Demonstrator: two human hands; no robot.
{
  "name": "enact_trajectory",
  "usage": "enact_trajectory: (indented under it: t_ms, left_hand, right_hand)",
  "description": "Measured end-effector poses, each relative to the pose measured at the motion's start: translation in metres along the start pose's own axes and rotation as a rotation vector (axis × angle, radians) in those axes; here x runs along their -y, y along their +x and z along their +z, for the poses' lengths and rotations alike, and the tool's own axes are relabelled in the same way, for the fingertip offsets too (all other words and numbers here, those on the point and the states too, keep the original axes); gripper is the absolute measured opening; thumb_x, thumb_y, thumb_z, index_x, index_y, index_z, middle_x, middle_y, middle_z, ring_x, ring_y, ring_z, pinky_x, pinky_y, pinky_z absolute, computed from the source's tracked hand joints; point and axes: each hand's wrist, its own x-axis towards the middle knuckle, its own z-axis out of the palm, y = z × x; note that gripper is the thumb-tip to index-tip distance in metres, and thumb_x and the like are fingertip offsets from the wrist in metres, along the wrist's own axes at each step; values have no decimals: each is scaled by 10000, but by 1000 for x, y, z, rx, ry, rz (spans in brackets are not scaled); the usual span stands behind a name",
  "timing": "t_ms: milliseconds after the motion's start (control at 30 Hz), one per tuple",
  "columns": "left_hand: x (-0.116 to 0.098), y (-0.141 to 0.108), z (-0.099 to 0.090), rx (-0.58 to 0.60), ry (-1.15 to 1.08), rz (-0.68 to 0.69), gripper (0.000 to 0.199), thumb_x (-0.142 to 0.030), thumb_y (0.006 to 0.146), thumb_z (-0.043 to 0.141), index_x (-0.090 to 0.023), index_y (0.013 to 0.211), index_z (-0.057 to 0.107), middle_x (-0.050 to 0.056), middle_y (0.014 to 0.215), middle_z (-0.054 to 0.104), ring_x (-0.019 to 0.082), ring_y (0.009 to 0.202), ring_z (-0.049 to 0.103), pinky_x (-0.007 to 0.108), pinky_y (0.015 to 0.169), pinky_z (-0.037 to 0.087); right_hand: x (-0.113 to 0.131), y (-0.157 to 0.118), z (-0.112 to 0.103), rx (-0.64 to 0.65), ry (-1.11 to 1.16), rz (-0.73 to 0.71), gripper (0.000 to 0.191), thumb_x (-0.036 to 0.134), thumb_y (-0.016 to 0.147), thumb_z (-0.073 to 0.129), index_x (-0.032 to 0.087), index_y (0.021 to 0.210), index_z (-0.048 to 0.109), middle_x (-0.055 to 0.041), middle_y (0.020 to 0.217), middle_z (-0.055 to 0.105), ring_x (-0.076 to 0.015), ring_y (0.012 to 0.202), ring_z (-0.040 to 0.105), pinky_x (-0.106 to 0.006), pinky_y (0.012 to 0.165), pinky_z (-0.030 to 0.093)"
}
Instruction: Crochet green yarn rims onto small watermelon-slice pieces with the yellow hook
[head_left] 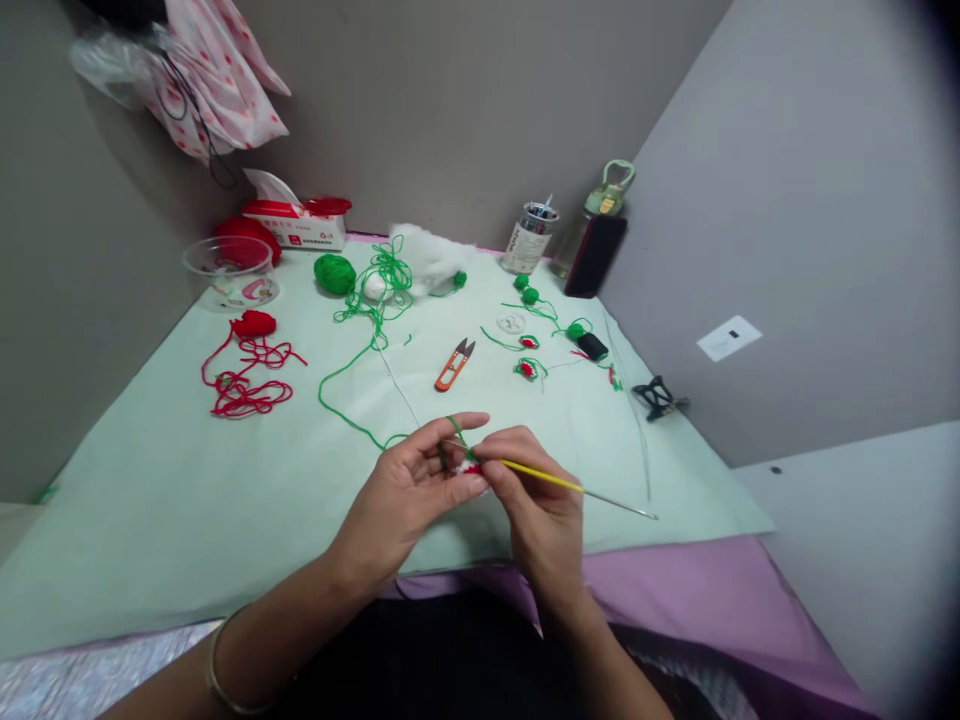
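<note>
Between thumb and fingers, my left hand (409, 490) pinches a small crochet piece (469, 468) in red, white and green. Green yarn (352, 425) loops over its raised index finger and trails back across the table. My right hand (544, 500) grips a crochet hook (544, 474) with a yellow handle; one metal end points out to the right. The hook's other tip meets the work at the green stitches, partly hidden by fingers. A white strand (396, 382) also runs from the work toward the yarn pile. Orange thread snips (454, 366) lie just beyond my hands.
A green yarn ball (334, 274), tangled red yarn (251, 390) and white stuffing (427, 255) lie on the pale cloth. Several small crocheted pieces sit right of centre. A plastic tub (232, 275), tissue box (307, 225), pen tin (529, 240), bottle and phone (596, 257) stand at the back.
</note>
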Motion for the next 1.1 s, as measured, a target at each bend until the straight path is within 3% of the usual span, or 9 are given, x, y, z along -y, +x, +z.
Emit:
enact_trajectory:
  t_ms: [167, 367, 600, 867, 967, 1100]
  left_hand:
    - [-6, 0, -2, 29, 6, -25, 495, -249, 795, 900, -357, 1261, 772, -46, 875, 634, 98, 866, 607, 230, 877, 485]
    - [-11, 0, -4, 25, 57, 37, 431, -247, 849, 850, -331, 1264, 772, -35, 878, 678, 115, 876, 642, 262, 908, 500]
    - [-14, -3, -7, -2, 178, 46, 402, -273, 855, 836, -285, 1253, 780, -19, 899, 647, 137, 886, 627, 287, 910, 499]
    - [-11, -3, -7, 32, 180, 37, 443, -281, 873, 823, -298, 1308, 743, -19, 903, 656, 137, 889, 631, 294, 922, 499]
    - [-10, -3, -6, 46, 169, 36, 444, -267, 874, 820, -299, 1310, 736, -24, 892, 669, 135, 891, 646, 283, 914, 503]
    - [-10, -2, -2, 37, 132, 37, 438, -263, 865, 831, -272, 1293, 737, -27, 855, 681, 134, 858, 667, 280, 902, 514]
  right_hand:
    - [-1, 2, 0, -24, 63, 58, 166, 168, 908, 772, 310, 967, 834, -15, 909, 739, -159, 864, 684, -281, 763, 558]
    - [-3, 3, -2, -9, 147, 115, 117, 181, 885, 790, 284, 926, 829, -19, 922, 714, -147, 877, 666, -251, 732, 538]
    - [3, 11, 0, -131, 392, 352, 97, 242, 754, 864, 236, 800, 778, 32, 659, 615, -102, 593, 539, -233, 590, 458]
    - [1, 5, -4, -15, 261, 300, 65, 322, 880, 812, 273, 920, 798, 10, 906, 720, -114, 841, 637, -220, 777, 518]
    - [4, 4, -4, 33, 199, 255, 47, 283, 888, 803, 270, 932, 797, 8, 913, 715, -114, 784, 646, -233, 732, 532]
    - [6, 4, -1, -20, 200, 245, 64, 215, 825, 843, 239, 854, 792, 0, 837, 699, -124, 715, 635, -247, 658, 529]
